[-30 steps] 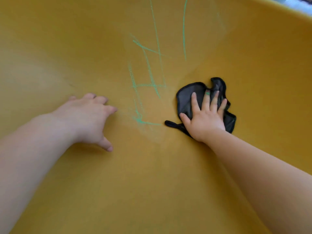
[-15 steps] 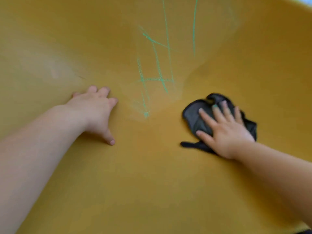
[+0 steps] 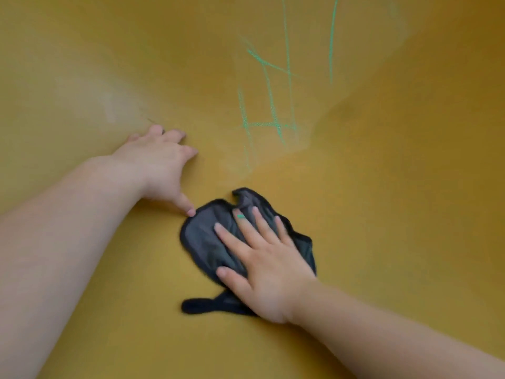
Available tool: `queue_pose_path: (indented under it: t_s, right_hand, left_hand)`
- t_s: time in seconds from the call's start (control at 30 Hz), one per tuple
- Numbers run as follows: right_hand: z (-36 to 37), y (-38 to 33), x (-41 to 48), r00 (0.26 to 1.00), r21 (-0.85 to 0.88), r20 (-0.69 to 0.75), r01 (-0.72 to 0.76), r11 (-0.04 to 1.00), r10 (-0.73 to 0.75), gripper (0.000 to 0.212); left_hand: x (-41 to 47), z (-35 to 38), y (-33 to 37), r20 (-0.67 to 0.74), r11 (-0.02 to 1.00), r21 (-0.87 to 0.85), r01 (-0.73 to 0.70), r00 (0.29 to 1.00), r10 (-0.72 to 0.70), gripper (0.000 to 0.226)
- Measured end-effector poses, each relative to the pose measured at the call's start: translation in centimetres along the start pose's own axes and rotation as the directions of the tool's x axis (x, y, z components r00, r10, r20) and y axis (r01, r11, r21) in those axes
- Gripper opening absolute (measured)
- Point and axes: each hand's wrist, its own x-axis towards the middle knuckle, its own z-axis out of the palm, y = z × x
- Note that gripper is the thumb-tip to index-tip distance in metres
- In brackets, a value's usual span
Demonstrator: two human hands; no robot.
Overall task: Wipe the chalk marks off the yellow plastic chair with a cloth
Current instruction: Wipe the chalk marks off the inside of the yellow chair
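On the seat, under the fingers (image 3: 232,239) of the right hand (image 3: 270,272): one dark grey cloth (image 3: 205,242), bunched, with a tail trailing by the wrist.

Head view:
- Right hand: fingers straight and spread, pressing the cloth flat; green chalk on one fingertip.
- Left hand (image 3: 158,165): fingers splayed and holding nothing, braced on the yellow plastic chair (image 3: 382,201); thumb tip at the cloth's edge.
- Chalk marks (image 3: 270,110): green strokes well beyond both sets of fingers, up the curved back.
- Change: the cloth has swept from the right of the marks across to the left thumb, and the lowest strokes are now gone or faint.
- Judgement: partly done; the upper strokes still need passes.
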Motion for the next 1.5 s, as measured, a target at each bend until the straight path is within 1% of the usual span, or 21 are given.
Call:
queue_pose_path:
  t_s: [0.07,0.13,0.23,0.3,0.4,0.43,0.5,0.6,0.67,0.73,0.8,0.87,0.93,1.0,1.07,1.13,1.17,1.3,1.4,1.43,1.5]
  right_hand:
    - [-0.5,4.1,-0.9,0.998,-0.096,-0.005,-0.063,0.993,0.063,0.079]
    - [-1.9,10.0,-0.7,0.965,-0.217,-0.080,-0.262,0.940,0.250,0.090]
    - [-5.3,17.5,1.1,0.831,-0.316,-0.250,-0.555,0.770,0.496,0.099]
    - [-6.8,18.9,3.4,0.760,-0.283,-0.314,-0.648,0.708,0.569,0.103]
    - [-6.9,15.7,9.0,0.666,-0.067,-0.349,-0.719,0.692,0.659,0.106]
    - [-6.7,13.7,10.9,0.668,0.014,-0.347,-0.698,0.716,0.658,0.104]
    - [-5.6,8.7,13.7,0.752,0.087,-0.329,-0.578,0.811,0.571,0.094]
    - [-3.6,1.3,14.5,0.935,0.012,-0.265,-0.241,0.970,0.236,0.074]
    - [-2.5,-0.9,12.8,0.980,-0.043,-0.196,-0.023,0.999,0.014,0.066]
    - [-1.8,0.2,10.6,0.984,-0.083,-0.138,0.103,0.991,-0.114,0.064]
    - [-2.4,4.7,9.4,0.981,-0.178,-0.160,0.079,0.981,-0.108,0.069]
    - [-4.8,11.7,9.6,0.958,-0.278,-0.279,-0.148,0.949,0.068,0.081]
    - [-8.5,18.1,9.8,0.881,-0.342,-0.403,-0.395,0.853,0.247,0.087]
    - [-10.7,20.7,10.4,0.831,-0.366,-0.471,-0.489,0.792,0.295,0.090]
    - [-10.4,19.2,12.1,0.781,-0.270,-0.513,-0.542,0.796,0.357,0.090]
    - [-8.4,15.0,14.0,0.769,-0.122,-0.495,-0.522,0.844,0.404,0.090]
    - [-7.3,12.5,14.7,0.801,-0.090,-0.461,-0.471,0.878,0.382,0.088]
    - [-3.4,3.2,13.7,0.959,-0.128,-0.279,-0.085,0.988,0.046,0.075]
    - [-1.8,3.1,10.2,0.968,-0.147,-0.157,0.172,0.974,-0.194,0.069]
    - [-2.1,4.9,9.7,0.962,-0.177,-0.168,0.186,0.967,-0.215,0.070]
    - [-3.5,10.3,9.6,0.966,-0.229,-0.253,-0.007,0.973,-0.053,0.079]
  left_hand:
    - [-0.1,0.0,-0.2,0.018,1.000,-0.010,-0.011,1.000,0.011,0.127]
    - [-0.2,0.1,-0.5,0.009,0.999,-0.032,-0.018,1.000,0.018,0.123]
    - [-0.1,0.3,-1.5,-0.060,0.996,-0.088,-0.008,0.998,0.003,0.109]
    - [0.2,0.1,-2.2,-0.140,0.991,-0.131,0.019,0.989,-0.038,0.092]
    - [0.5,-0.1,-3.0,-0.249,0.989,-0.118,0.094,0.961,-0.121,0.070]
    - [0.6,0.0,-3.1,-0.269,0.988,-0.101,0.115,0.953,-0.139,0.066]
    - [0.8,0.3,-2.9,-0.274,0.988,-0.062,0.139,0.950,-0.151,0.060]
    - [1.1,0.8,-2.6,-0.288,0.987,-0.029,0.155,0.945,-0.157,0.051]
    - [1.3,1.0,-2.5,-0.316,0.986,-0.027,0.167,0.934,-0.167,0.048]
    - [1.7,1.2,-2.6,-0.323,0.984,-0.031,0.177,0.929,-0.178,0.047]
    - [2.0,1.3,-2.7,-0.330,0.982,-0.047,0.181,0.925,-0.187,0.048]
    - [2.1,1.3,-2.9,-0.341,0.980,-0.079,0.182,0.919,-0.199,0.053]
    - [2.2,1.4,-2.7,-0.353,0.975,-0.122,0.183,0.910,-0.215,0.060]
    - [2.3,1.5,-2.3,-0.374,0.970,-0.148,0.194,0.897,-0.237,0.058]
    - [2.3,1.5,-1.7,-0.384,0.963,-0.160,0.218,0.885,-0.265,0.049]
    - [2.1,1.5,-0.6,-0.368,0.955,-0.140,0.260,0.882,-0.294,0.042]
    - [2.0,1.6,-0.1,-0.356,0.954,-0.118,0.277,0.885,-0.301,0.040]
    - [1.8,1.4,0.3,-0.352,0.954,-0.066,0.294,0.887,-0.298,0.037]
    - [1.3,1.1,-1.0,-0.359,0.958,-0.057,0.280,0.890,-0.281,0.039]
    - [0.9,1.1,-1.5,-0.356,0.959,-0.067,0.275,0.891,-0.280,0.041]
    - [0.1,1.0,-1.6,-0.340,0.961,-0.089,0.262,0.899,-0.276,0.043]
